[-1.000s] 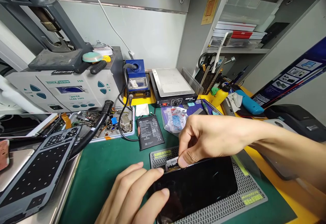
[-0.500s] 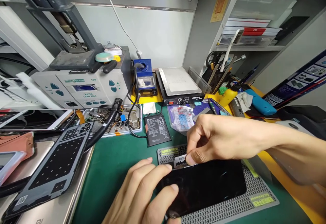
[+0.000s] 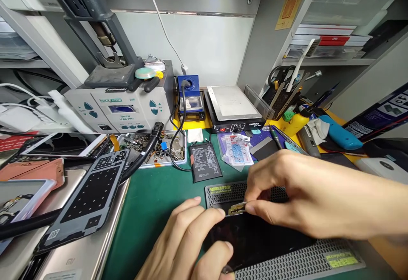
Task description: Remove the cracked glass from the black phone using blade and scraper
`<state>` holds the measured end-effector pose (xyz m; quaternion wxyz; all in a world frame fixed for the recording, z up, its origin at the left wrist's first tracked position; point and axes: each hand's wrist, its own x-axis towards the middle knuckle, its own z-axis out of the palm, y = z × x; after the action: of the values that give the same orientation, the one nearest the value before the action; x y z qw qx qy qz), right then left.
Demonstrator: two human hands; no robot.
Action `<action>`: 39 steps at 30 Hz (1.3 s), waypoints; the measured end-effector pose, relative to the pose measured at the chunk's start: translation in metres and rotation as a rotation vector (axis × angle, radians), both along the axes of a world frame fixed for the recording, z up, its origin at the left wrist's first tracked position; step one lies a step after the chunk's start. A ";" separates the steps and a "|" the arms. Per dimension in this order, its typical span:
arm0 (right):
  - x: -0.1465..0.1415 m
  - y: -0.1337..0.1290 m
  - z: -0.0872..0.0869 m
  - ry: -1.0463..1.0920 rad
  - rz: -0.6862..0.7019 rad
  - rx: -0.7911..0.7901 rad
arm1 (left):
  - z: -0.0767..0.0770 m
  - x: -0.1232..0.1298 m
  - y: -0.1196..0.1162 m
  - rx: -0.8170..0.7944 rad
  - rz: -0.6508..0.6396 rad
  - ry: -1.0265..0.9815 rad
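Observation:
A phone with a black screen [image 3: 261, 239] lies on a grey honeycomb mat [image 3: 318, 256]. My right hand [image 3: 280, 190] pinches a thin razor blade [image 3: 236, 208] between thumb and fingers. The blade sits at the phone's far long edge; whether it is in the seam I cannot tell. My left hand [image 3: 191, 241] rests over the phone's left end, fingers apart, with fingertips touching the screen and its far edge near the blade. Part of the phone's right side is hidden under my right hand and wrist.
Behind the mat lie a phone battery [image 3: 205, 163] and small plastic bags [image 3: 237, 150]. Left are a detached phone back panel [image 3: 84, 199], a tray of parts [image 3: 185, 154] and a black hose [image 3: 143, 152]. A hot-air station [image 3: 124, 112] and a heating plate [image 3: 234, 101] stand at the back.
The razor blade has tilted in my right hand, its lettered face turned from view. That hand appears lower and nearer the phone. The whole view has shifted, moving the bench rightward in frame.

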<state>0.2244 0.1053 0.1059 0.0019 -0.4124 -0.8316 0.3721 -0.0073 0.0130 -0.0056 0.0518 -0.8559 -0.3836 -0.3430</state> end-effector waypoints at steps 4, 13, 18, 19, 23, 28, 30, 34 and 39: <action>0.003 -0.012 -0.006 0.065 0.114 0.200 | -0.004 0.003 0.002 0.072 -0.024 -0.093; 0.004 -0.013 -0.020 0.091 0.174 0.188 | 0.007 0.000 -0.009 -0.145 -0.023 -0.037; 0.000 -0.008 -0.021 0.104 0.135 0.140 | 0.008 0.001 -0.009 -0.166 -0.001 -0.050; 0.000 -0.007 -0.022 0.105 0.130 0.133 | 0.009 0.001 -0.009 -0.181 0.006 -0.048; -0.004 -0.001 -0.024 0.132 0.063 0.055 | 0.014 -0.001 -0.007 -0.254 -0.006 -0.083; -0.009 0.015 -0.025 0.078 -0.031 -0.173 | 0.010 -0.001 -0.003 -0.313 -0.032 -0.071; -0.010 0.021 -0.025 0.074 -0.037 -0.251 | 0.006 -0.001 -0.003 -0.286 -0.044 -0.103; -0.010 0.032 -0.023 0.036 -0.058 -0.323 | 0.006 -0.001 -0.005 -0.346 -0.049 -0.080; -0.011 0.040 -0.023 -0.030 -0.041 -0.396 | 0.006 -0.004 -0.003 -0.350 -0.059 -0.104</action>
<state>0.2130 0.1449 0.0828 -0.0840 -0.4271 -0.7333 0.5223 -0.0111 0.0096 0.0006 -0.1277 -0.8438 -0.4144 -0.3162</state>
